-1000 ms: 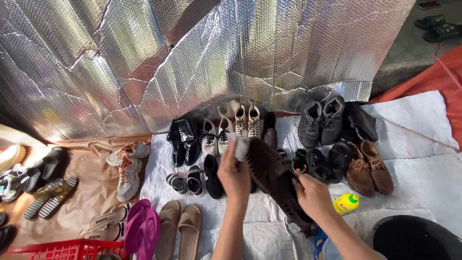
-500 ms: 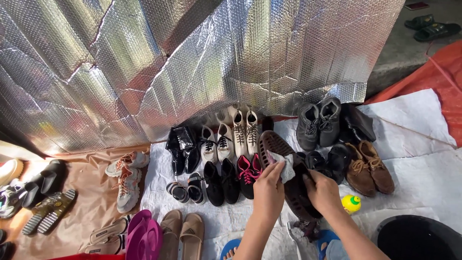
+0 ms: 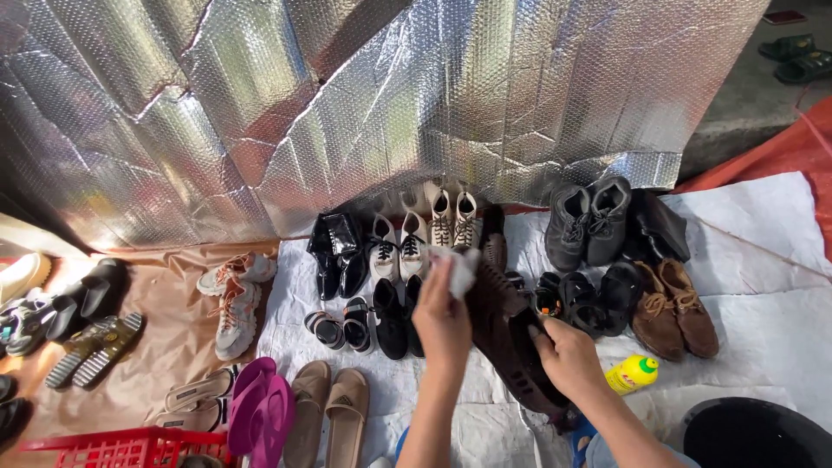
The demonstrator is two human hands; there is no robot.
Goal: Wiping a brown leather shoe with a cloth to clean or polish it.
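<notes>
Near the middle of the white floor sheet, the right hand [image 3: 568, 355] grips a dark brown shoe [image 3: 511, 342] while the left hand [image 3: 442, 316] pinches a white cloth [image 3: 462, 270] against it; a loosened grip could topple neighbouring pairs.

Two bare forearms come up from the bottom edge of the view, with no sleeves, gloves, watch, rings or bracelets visible. The left hand [image 3: 442, 319] and the right hand [image 3: 568, 355] are both uncovered. A bit of blue clothing [image 3: 582, 432] shows low beside the right forearm.
</notes>
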